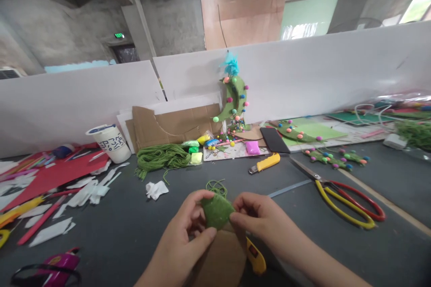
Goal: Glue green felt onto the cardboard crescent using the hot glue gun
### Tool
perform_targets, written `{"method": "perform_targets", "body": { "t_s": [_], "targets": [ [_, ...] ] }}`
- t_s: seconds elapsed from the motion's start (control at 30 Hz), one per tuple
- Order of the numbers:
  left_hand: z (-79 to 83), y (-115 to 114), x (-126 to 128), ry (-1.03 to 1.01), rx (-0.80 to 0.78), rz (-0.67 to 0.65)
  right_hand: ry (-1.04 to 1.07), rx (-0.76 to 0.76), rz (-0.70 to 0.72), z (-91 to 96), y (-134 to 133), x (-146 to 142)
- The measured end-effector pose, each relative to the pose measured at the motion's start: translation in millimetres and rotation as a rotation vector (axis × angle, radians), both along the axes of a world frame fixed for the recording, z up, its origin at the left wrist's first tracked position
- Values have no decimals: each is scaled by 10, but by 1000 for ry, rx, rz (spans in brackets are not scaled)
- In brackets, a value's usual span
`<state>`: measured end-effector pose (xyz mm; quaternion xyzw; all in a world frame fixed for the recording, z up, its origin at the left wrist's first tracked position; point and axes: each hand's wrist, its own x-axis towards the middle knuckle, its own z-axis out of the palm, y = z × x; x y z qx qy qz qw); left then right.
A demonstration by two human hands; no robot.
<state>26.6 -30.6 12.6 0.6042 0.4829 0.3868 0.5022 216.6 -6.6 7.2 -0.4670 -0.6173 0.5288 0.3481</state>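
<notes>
My left hand [183, 237] and my right hand [259, 217] meet low in the middle of the view. Both pinch a small green yarn-wrapped piece [217, 210] between thumb and fingers. A loose strand of green yarn [216, 185] curls up behind it. Under my hands lies a brown cardboard piece [224, 258], and a yellow utility knife [256, 258] sits just right of it.
On the dark table: a green yarn bundle [161, 158], a white cup [111, 142], red paper and white scraps [63, 175] at left, another yellow knife [266, 163], red-and-yellow scissors [343, 199], a black phone [273, 140], a green pom-pom felt decoration [235, 96], and white boards [319, 71] behind.
</notes>
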Motion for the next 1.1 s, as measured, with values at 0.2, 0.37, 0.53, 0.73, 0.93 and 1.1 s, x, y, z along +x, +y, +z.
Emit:
{"method": "perform_targets", "body": {
  "t_s": [0.2,0.37,0.53,0.73,0.93,1.1],
  "targets": [
    [23,9,-51,87,27,-101,15,13,-2,-5,-1,8],
    [86,15,-96,131,60,-36,-1,60,17,6,0,14],
    [124,122,-249,349,221,211,-186,259,-9,-49,127,158],
    [69,278,-392,572,336,410,-496,478,-231,-195,358,329],
    [-23,357,-463,613,327,412,-697,372,-55,-247,78,137],
    [-36,376,-480,576,325,408,-707,193,128,-262,-78,33]
  ]
}}
